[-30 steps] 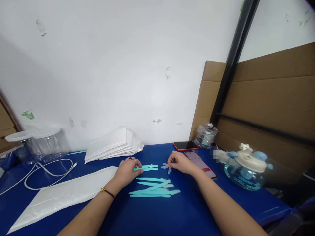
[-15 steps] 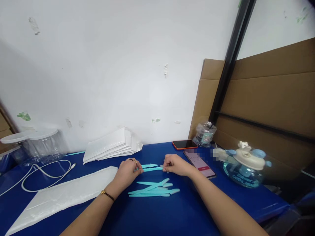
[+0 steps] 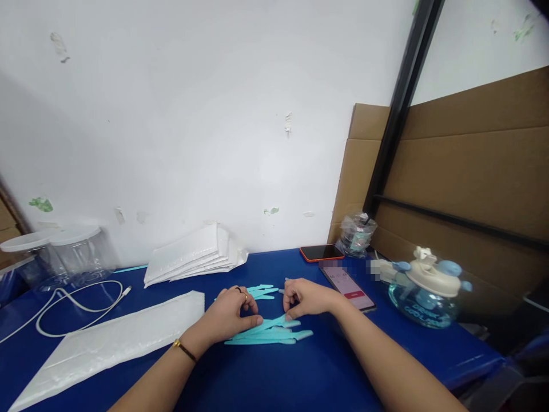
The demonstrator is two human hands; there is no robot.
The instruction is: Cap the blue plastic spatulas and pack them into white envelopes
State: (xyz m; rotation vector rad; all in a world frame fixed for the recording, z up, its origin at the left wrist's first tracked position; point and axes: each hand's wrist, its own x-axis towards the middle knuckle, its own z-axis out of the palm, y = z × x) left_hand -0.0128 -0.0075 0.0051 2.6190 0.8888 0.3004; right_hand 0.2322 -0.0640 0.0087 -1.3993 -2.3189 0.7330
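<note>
A small heap of light blue plastic sticks (image 3: pixel 274 333) lies on the blue table (image 3: pixel 274 377) in front of me. My left hand (image 3: pixel 229 316) rests on the heap's left end, fingers curled onto a stick. My right hand (image 3: pixel 306 298) is curled over the heap's right end, fingertips pinching at a stick. Two more blue sticks (image 3: pixel 262 292) lie just behind the hands, apart from both.
A long white padded envelope (image 3: pixel 111 340) lies at the left, with a stack of them (image 3: pixel 193 257) at the wall. White cable (image 3: pixel 77 309) and clear jars (image 3: pixel 64 254) sit far left. Two phones (image 3: pixel 347 283), a blue water jug (image 3: pixel 426 297) and cardboard (image 3: pixel 463 171) stand on the right.
Both hands have come back toward me, from the two sticks further back down onto the heap of sticks. Those two sticks now lie alone behind the hands.
</note>
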